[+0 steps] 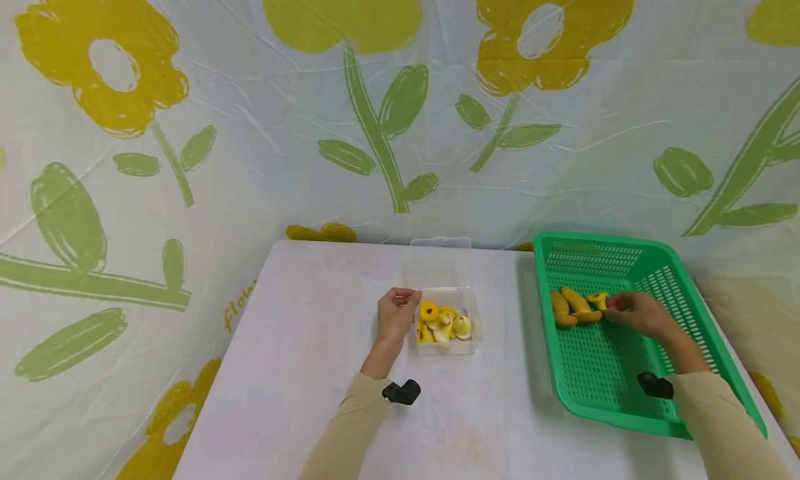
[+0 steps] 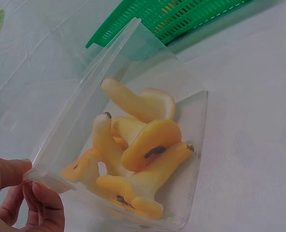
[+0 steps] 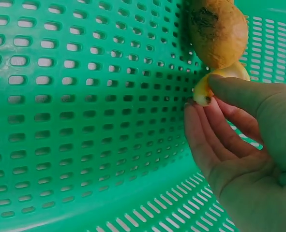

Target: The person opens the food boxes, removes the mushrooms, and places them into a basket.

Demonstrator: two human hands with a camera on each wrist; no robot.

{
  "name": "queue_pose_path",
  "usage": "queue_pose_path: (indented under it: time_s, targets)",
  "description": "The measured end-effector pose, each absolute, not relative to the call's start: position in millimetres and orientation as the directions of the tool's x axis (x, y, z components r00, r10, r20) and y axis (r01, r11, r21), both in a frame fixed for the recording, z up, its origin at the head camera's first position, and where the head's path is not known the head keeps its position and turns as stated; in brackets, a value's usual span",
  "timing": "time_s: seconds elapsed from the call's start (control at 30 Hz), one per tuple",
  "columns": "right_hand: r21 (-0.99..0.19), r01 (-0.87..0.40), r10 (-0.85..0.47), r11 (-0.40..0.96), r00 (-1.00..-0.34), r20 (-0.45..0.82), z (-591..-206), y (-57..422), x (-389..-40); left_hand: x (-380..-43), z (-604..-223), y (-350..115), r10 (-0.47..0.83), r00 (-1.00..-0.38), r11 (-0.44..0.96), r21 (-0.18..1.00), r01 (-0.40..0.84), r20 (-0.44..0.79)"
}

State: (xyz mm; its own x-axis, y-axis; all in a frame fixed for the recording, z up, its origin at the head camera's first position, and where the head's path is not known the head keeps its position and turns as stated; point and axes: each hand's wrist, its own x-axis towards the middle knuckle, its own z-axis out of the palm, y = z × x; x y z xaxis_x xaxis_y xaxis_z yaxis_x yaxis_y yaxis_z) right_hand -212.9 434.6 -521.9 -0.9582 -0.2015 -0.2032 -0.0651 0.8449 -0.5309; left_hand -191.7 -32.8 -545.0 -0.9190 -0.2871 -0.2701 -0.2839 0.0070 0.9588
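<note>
My left hand (image 1: 394, 318) pinches the near left rim of a clear plastic box (image 2: 198, 116) between thumb and fingers. Several yellow mushrooms (image 2: 152, 145) with pale stems and dark spots lie inside it. Over the green basket (image 1: 600, 376), my right hand (image 1: 646, 317) pinches a yellow mushroom (image 3: 202, 93) by its stem end, with thumb on top and fingers below. Beside that mushroom, several brownish-yellow, potato-like pieces (image 1: 573, 299) lie along the basket's left side. One such rounded piece (image 3: 220, 36), with a dark patch, partly covers the mushroom in the right wrist view.
Behind the box its clear lid (image 1: 440, 261) stands open toward the back edge of the white table (image 1: 325, 369). The basket's slotted walls rise around the right hand. A flower-printed cloth (image 1: 250, 119) hangs at the back and left.
</note>
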Motion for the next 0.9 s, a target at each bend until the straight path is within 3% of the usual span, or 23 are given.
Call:
queue_pose_path:
  time_s: [0.2,0.43,0.9]
  targets:
    - [-0.57,-0.064,-0.222,0.819,-0.951,-0.213,-521.2,437.7,-212.1,-191.4,-546.1,-31.4,-0.286,-0.923,0.006,0.962,-0.272,-0.259]
    - [-0.483,-0.121,-0.23,0.867,-0.958,-0.173,-502.0,431.5,-205.3,-191.5,-545.3,-33.3,-0.287,-0.928,-0.007,0.97,-0.244,-0.236]
    - [-0.567,-0.228,-0.298,0.792,-0.954,-0.033,-466.7,385.0,-200.4,-192.6,-545.6,-33.4,-0.279,-0.925,-0.008,0.964,-0.266,-0.257]
